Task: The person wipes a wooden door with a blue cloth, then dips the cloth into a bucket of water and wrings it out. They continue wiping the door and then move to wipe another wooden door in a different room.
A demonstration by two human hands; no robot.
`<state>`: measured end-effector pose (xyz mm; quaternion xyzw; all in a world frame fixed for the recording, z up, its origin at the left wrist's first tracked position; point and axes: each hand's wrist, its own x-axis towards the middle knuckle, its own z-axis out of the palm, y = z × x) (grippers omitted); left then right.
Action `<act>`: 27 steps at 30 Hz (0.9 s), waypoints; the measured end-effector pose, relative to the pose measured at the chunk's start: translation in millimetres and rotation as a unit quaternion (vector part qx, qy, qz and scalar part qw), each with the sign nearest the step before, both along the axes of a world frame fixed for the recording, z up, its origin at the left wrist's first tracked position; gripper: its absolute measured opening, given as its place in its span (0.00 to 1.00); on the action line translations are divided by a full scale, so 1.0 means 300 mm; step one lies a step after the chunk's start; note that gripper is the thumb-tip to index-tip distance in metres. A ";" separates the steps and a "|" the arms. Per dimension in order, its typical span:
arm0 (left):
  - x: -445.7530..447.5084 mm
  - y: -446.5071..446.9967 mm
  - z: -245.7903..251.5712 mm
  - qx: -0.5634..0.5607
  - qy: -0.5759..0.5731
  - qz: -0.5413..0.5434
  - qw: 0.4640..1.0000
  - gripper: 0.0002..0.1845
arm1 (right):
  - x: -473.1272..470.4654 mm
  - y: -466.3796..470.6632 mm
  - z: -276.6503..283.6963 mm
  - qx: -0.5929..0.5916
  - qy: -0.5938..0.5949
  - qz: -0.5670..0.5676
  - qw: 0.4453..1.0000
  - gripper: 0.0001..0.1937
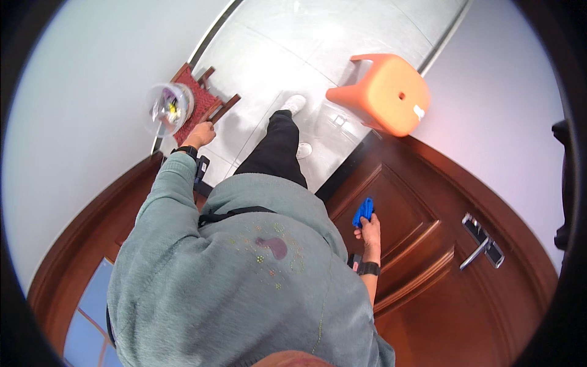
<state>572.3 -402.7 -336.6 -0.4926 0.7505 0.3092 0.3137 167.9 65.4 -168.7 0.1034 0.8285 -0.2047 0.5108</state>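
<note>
My right hand (370, 229) grips a folded blue cloth (363, 212) in front of a brown panelled wooden door (403, 202) with a metal lever handle (477, 256). On the other side, my left hand (202, 134) has its fingers curled beside a small wooden stool with a red woven seat (202, 98); whether it touches the stool's frame, I cannot tell. A clear plastic tub (158, 110) with mixed items inside stands on that woven seat, close to the wall.
An orange plastic stool (390, 96) stands on the grey tiled floor (275, 50) by the right wall, near the door's edge. A wooden door frame with blue-looking glass panes (94, 293) is at the lower left. Something dark shows at the far right rim.
</note>
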 end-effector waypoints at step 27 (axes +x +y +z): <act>0.399 -0.521 -0.447 -0.230 0.227 0.499 0.804 0.24 | 0.145 -1.200 -0.177 -0.002 -0.014 0.368 0.930 0.07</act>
